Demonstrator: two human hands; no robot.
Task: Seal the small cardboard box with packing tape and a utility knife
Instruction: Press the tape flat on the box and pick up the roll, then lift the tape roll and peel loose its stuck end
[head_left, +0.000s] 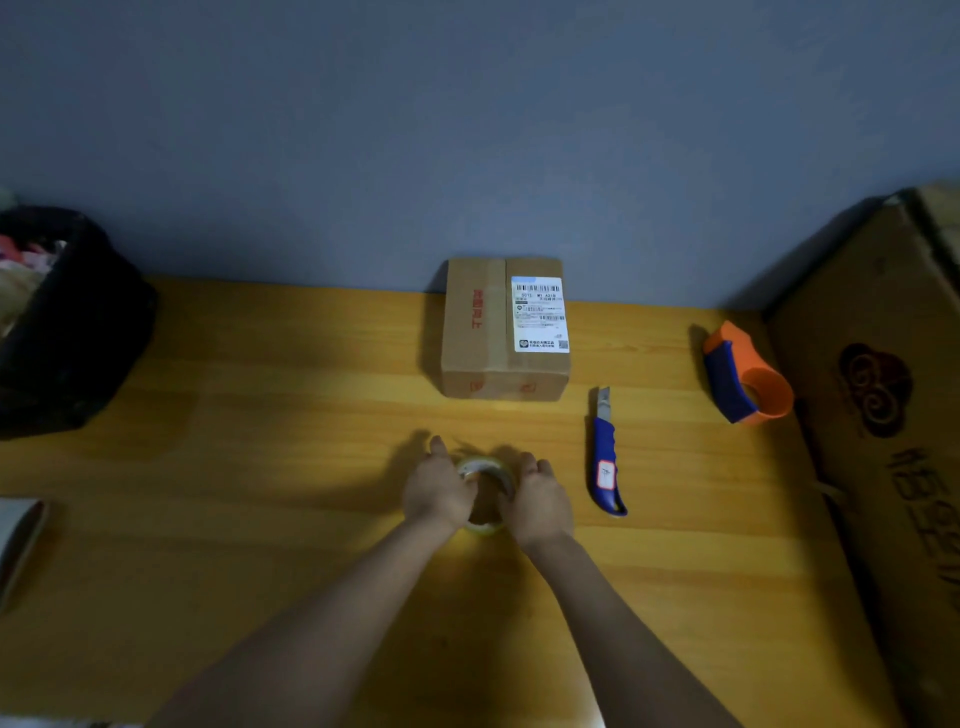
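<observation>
On worktop, left hand and right hand both closed around tape roll; knife just right, box behind, apart.

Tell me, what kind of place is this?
Probably a home packing spot. A yellow wooden table stands against a blue-grey wall, with a small labelled cardboard box, an orange and blue tape dispenser, and a big cardboard carton beside it.
</observation>
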